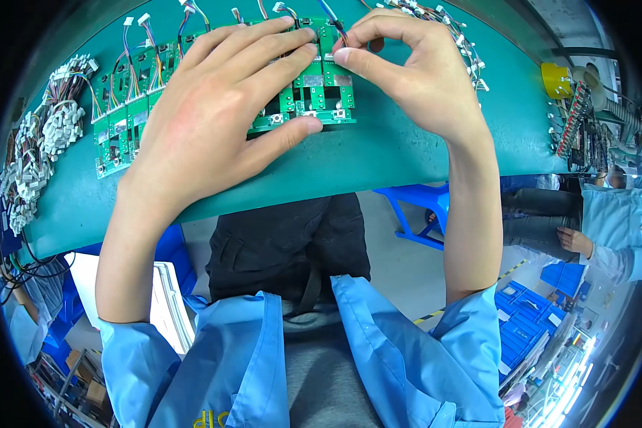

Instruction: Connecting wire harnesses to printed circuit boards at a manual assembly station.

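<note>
A panel of green circuit boards (329, 93) lies on the green table mat, with short multicoloured wire leads (152, 60) standing up from its connectors. My left hand (217, 107) rests spread over the middle of the panel, covering much of it, its thumb near the front edge. At the panel's right end my right hand (406, 64) pinches a wire lead (337, 27) between thumb and forefinger, close to a white connector on the board. The tip of that lead is partly hidden by the fingers.
A heap of white-plugged wire leads (46, 135) lies at the left of the mat (406, 153), and more leads (471, 53) lie at the far right. A yellow roll (555, 80) stands beyond the right end. A blue stool (414, 207) and a person (613, 228) are at the right.
</note>
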The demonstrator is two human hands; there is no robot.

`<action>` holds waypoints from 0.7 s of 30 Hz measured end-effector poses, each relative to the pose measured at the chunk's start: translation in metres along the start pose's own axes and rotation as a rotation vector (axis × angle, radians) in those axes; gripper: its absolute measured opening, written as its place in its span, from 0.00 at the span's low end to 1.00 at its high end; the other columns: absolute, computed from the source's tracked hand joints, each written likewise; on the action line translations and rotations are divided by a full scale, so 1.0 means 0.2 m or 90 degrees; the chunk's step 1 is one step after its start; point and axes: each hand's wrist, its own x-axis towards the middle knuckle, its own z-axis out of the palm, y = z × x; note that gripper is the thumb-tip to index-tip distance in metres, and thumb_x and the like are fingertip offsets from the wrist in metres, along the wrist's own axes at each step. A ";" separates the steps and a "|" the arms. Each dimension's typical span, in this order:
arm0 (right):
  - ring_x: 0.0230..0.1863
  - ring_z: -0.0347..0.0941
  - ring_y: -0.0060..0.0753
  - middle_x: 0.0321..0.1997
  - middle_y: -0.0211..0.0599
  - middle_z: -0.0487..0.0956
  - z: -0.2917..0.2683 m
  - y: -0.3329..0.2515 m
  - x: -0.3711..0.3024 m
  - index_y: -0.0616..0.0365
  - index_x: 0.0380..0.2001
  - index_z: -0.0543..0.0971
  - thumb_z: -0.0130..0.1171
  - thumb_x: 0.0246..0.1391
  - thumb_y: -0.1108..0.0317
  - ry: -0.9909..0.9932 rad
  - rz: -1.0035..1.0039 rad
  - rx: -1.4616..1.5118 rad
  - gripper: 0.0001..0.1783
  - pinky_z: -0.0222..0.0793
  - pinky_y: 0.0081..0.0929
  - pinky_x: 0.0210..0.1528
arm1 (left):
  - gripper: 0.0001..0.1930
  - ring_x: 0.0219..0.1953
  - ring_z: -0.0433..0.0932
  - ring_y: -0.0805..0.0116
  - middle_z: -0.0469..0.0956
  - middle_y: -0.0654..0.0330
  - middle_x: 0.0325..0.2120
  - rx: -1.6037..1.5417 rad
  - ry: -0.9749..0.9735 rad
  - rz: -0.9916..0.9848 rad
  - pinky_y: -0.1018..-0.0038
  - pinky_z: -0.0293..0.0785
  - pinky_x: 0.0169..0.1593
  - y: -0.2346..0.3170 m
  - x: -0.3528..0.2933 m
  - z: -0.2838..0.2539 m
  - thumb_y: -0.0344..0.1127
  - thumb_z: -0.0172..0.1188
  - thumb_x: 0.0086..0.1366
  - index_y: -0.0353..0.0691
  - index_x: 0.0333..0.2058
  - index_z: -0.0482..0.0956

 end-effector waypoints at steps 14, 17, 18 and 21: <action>0.37 0.69 0.28 0.31 0.29 0.78 -0.01 -0.16 -0.07 0.56 0.29 0.79 0.63 0.54 0.73 0.018 -0.040 -0.192 0.02 0.50 0.32 0.59 | 0.31 0.67 0.69 0.59 0.74 0.60 0.63 0.002 0.001 0.001 0.60 0.61 0.70 0.00 0.00 0.00 0.43 0.70 0.59 0.43 0.60 0.77; 0.36 0.69 0.30 0.31 0.29 0.77 0.00 -0.13 -0.07 0.55 0.28 0.78 0.62 0.54 0.73 0.038 -0.125 -0.203 0.03 0.50 0.33 0.58 | 0.31 0.67 0.68 0.59 0.74 0.60 0.63 0.022 -0.008 -0.007 0.60 0.60 0.70 0.00 -0.01 0.01 0.43 0.70 0.59 0.42 0.60 0.77; 0.36 0.69 0.30 0.31 0.29 0.77 0.00 -0.13 -0.07 0.55 0.28 0.78 0.62 0.54 0.73 0.045 -0.153 -0.207 0.03 0.50 0.33 0.58 | 0.31 0.67 0.68 0.59 0.74 0.60 0.63 0.029 -0.010 -0.009 0.60 0.60 0.70 0.00 -0.01 0.01 0.43 0.70 0.59 0.42 0.60 0.77; 0.36 0.68 0.31 0.32 0.29 0.76 -0.02 -0.12 -0.05 0.55 0.28 0.77 0.62 0.54 0.73 0.002 -0.123 -0.212 0.03 0.49 0.34 0.59 | 0.30 0.67 0.68 0.59 0.74 0.60 0.63 0.017 -0.011 -0.013 0.60 0.60 0.70 0.00 -0.01 0.00 0.43 0.70 0.59 0.42 0.60 0.77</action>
